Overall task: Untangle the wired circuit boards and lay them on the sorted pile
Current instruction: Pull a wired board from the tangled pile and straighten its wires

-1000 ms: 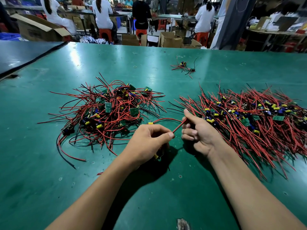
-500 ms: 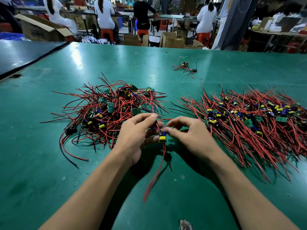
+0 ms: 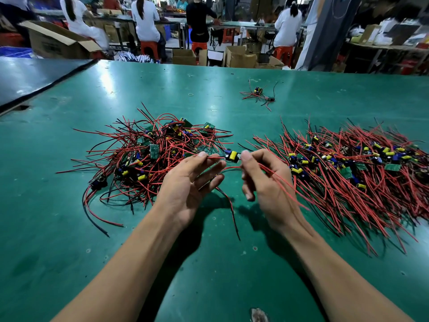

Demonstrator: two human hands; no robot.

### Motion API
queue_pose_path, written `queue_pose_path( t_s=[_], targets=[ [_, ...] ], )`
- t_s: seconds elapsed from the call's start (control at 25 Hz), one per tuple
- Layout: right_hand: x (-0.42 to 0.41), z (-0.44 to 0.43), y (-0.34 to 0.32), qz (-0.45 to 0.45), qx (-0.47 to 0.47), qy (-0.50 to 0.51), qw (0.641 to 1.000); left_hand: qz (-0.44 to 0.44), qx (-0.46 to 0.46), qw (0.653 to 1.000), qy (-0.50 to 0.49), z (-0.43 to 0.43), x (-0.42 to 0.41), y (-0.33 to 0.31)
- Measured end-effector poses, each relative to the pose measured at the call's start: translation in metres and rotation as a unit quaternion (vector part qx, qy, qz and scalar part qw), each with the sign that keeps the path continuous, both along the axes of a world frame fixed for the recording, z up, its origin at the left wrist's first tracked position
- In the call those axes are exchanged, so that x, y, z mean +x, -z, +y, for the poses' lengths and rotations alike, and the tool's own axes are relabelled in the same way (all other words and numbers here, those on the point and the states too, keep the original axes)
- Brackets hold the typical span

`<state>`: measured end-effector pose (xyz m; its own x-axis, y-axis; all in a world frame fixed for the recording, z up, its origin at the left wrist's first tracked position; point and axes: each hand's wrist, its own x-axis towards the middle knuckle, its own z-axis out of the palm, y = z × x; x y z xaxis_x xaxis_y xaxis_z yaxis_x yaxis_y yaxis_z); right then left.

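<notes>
1 wired circuit board [image 3: 232, 156] is held just above the green table [image 3: 69, 252], pinched by the left hand [image 3: 188, 182] and right hand [image 3: 267, 182] close together, and its dangling leads could probably be snagged on the nearby tangled pile [image 3: 157, 156] before the sorted pile [image 3: 348, 173] is reached.

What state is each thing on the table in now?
Held board: above the table between both hands, wires hanging.
Left hand: pinches its red wire.
Right hand: pinches its opposite end.
Left pile: tangled, wires crossing.
Right pile: sorted, wires roughly parallel.
Far bundle: lying apart, untouched.
</notes>
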<state>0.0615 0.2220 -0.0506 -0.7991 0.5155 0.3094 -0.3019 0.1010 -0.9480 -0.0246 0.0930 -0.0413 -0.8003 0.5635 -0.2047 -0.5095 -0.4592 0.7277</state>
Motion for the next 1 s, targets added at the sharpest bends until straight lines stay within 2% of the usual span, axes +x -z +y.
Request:
queue_pose_path(
  t_s=[0.08, 0.16, 0.24, 0.28, 0.48, 0.64, 1.0],
  targets=[
    [0.000, 0.004, -0.009, 0.002, -0.152, -0.053, 0.987, 0.030, 0.026, 0.998, 0.040, -0.001, 0.001, 0.000],
    [0.003, 0.011, -0.015, -0.022, -0.290, -0.128, 0.948, 0.063, 0.032, 0.992, 0.103, -0.002, 0.004, 0.000],
    [0.007, 0.019, -0.019, -0.035, -0.373, -0.196, 0.906, 0.079, 0.003, 0.982, 0.170, -0.001, 0.009, 0.003],
    [0.008, 0.021, -0.020, -0.043, -0.378, -0.217, 0.899, 0.082, -0.016, 0.978, 0.193, 0.000, 0.012, 0.003],
    [0.010, 0.021, -0.015, -0.182, -0.244, -0.222, 0.926, 0.063, -0.058, 0.972, 0.221, 0.004, 0.014, 0.003],
    [0.003, 0.021, -0.002, -0.173, -0.202, -0.190, 0.945, 0.092, -0.054, 0.973, 0.202, 0.002, 0.014, 0.008],
    [0.001, 0.027, 0.006, -0.158, -0.100, -0.148, 0.971, 0.120, -0.132, 0.961, 0.211, 0.000, 0.013, 0.007]
  ],
)
